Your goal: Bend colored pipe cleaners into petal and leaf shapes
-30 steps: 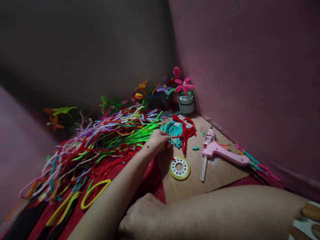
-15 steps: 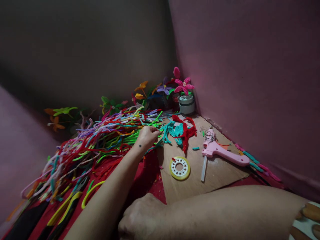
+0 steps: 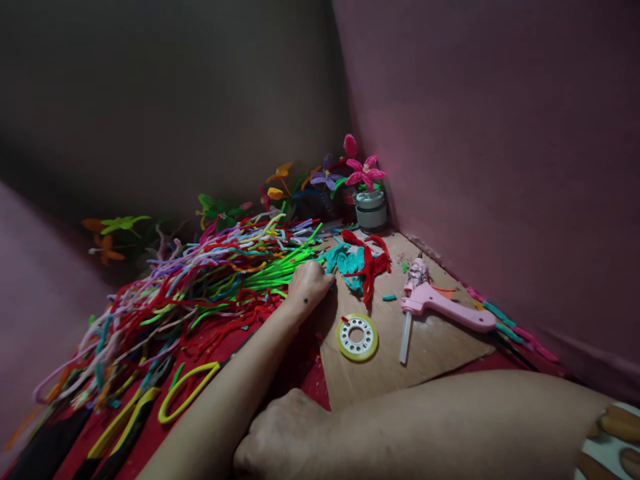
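My left hand (image 3: 311, 285) reaches out to the right edge of the bright green pipe cleaners (image 3: 280, 268), just left of the teal pipe-cleaner petals (image 3: 353, 261). Its fingers are curled in, and the back of the hand hides whatever may be in them. Low in the picture, my right hand (image 3: 283, 432) is closed in a fist with the knuckles up. Its fingertips and anything inside stay out of sight. Red pipe-cleaner petals (image 3: 373, 267) lie against the teal ones on a wooden board (image 3: 400, 370).
On the board lie a roll of yellow tape (image 3: 357, 338) and a pink glue gun (image 3: 433, 301) with a glue stick. A grey pot (image 3: 371, 212) holds a pink flower. Yellow-handled pliers (image 3: 125, 423) and yellow-handled scissors (image 3: 187, 393) rest on red cloth, left of my arm.
My left hand has shifted right and a little nearer to me, onto the board's edge beside the teal petals. More of the scissors handle shows. My right fist is nearly still.
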The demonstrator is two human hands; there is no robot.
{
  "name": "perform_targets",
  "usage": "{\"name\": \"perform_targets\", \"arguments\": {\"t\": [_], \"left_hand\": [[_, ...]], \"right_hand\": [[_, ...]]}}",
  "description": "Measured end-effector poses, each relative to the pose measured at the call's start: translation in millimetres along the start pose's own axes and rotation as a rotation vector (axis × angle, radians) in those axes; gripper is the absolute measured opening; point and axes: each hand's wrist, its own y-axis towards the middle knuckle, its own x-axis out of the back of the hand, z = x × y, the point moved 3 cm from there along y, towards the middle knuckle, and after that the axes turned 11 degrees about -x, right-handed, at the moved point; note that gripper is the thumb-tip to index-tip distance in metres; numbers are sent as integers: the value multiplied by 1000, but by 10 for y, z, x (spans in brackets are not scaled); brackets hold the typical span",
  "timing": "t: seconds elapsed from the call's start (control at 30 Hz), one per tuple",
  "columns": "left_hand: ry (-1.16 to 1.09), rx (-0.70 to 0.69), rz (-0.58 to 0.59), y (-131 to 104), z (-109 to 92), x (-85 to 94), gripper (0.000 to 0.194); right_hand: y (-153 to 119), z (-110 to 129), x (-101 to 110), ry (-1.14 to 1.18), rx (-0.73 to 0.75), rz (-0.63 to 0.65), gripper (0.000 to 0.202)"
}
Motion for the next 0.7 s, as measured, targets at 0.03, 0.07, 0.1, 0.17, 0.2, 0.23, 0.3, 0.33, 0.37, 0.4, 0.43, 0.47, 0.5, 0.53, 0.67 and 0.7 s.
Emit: {"name": "perform_targets", "arguments": {"t": [0.03,0.07,0.1,0.17,0.2,0.23,0.3,0.33,0.37,0.4,0.43,0.47,0.5,0.53,0.67,0.7], "left_hand": [[6,3,-2,-5,4,0,19],[8,5,-6,-10,9,4,18],[7,5,-11,-16,13,11,19],[-2,1,-25,-25,22,34,22],[-8,-1,-35,-28,27,49,24],[-15,-3,-44,-31,33,66,25],[-31,-5,-62,-34,46,95,26],[-40,-5,-69,-35,52,105,26],[-49,-5,-74,-35,58,111,26],[-58,-5,-77,-35,64,113,27],[-67,-4,-81,-35,69,112,27],[-76,-3,-85,-33,74,111,27],[-86,-2,-90,-31,79,110,27],[-96,0,-97,-29,85,112,27],[-137,5,-139,-21,111,153,28],[-150,8,-148,-20,121,169,28]], "right_hand": [[6,-4,-8,-2,-6,6,37],[13,-6,-15,-3,-8,8,37],[21,-7,-22,-7,-10,7,36],[34,-3,-31,-10,-1,-15,34],[38,0,-35,-11,5,-22,33],[39,3,-36,-11,12,-32,33],[34,8,-28,-4,20,-49,33],[30,11,-20,-1,24,-56,33],[25,13,-13,-1,24,-57,32],[23,14,-8,-4,22,-53,31],[22,14,-4,-9,19,-46,31],[24,15,-3,-15,15,-36,30],[26,15,-2,-21,13,-30,31],[29,16,0,-23,10,-27,31],[29,23,8,-27,12,3,34],[25,25,8,-28,14,19,34]]}}
